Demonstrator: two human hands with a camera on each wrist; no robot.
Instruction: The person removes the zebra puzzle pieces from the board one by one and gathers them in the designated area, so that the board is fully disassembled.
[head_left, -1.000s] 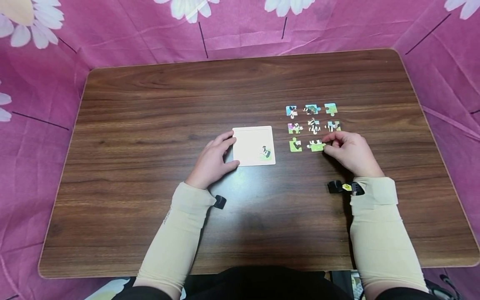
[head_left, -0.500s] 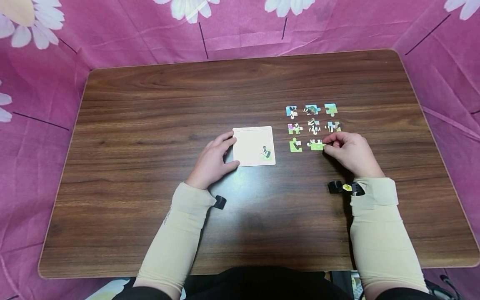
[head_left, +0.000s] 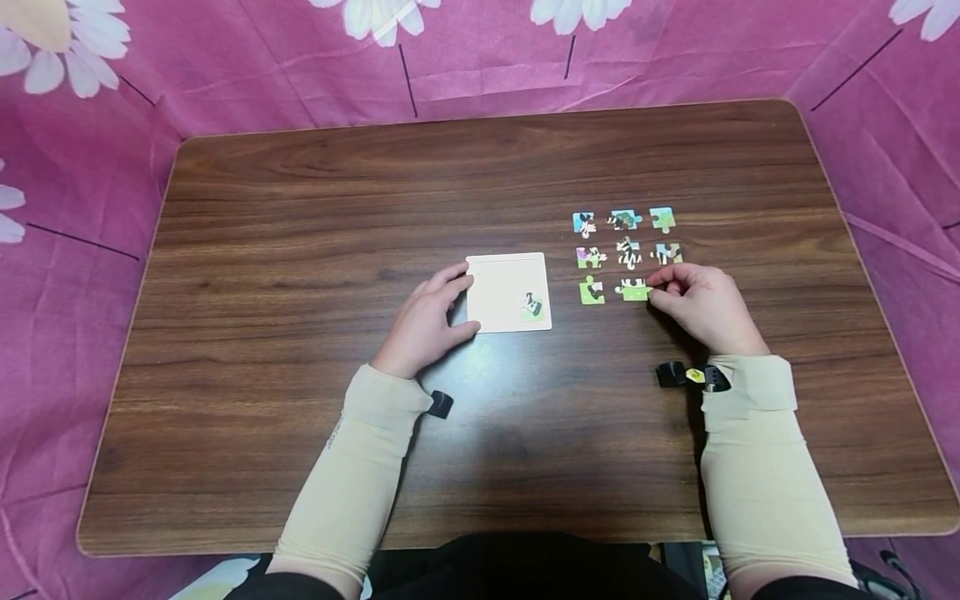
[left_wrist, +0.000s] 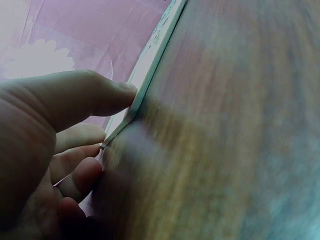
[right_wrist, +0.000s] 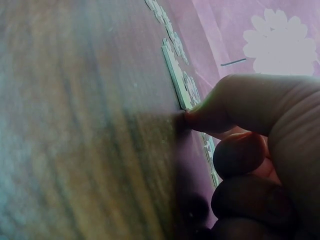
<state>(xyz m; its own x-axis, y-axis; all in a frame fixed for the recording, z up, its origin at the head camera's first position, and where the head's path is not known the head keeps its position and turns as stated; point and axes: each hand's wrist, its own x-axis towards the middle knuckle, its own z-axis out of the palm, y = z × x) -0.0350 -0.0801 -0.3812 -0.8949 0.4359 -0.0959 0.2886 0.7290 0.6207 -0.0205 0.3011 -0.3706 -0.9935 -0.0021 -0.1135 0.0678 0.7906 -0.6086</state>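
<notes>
My left hand [head_left: 427, 321] holds the pale square puzzle tray [head_left: 497, 296] at its left side, thumb by the near corner and fingers along the edge. A corner piece [head_left: 532, 307] with green and black-and-white print lies in the tray's lower right. My right hand [head_left: 701, 304] pinches the right end of a green jigsaw piece [head_left: 633, 291] with thumb and index finger. That piece lies flat or barely off the table; I cannot tell which. In the right wrist view the thumb tip touches the end of the green jigsaw piece [right_wrist: 172, 75], and the other fingers are curled.
Several loose jigsaw pieces lie in rows right of the tray, among them a green one [head_left: 592, 291], a blue one [head_left: 583, 222] and a blue-green one [head_left: 662, 218]. The brown wooden table [head_left: 300, 250] has pink flowered cloth [head_left: 487, 67] around it.
</notes>
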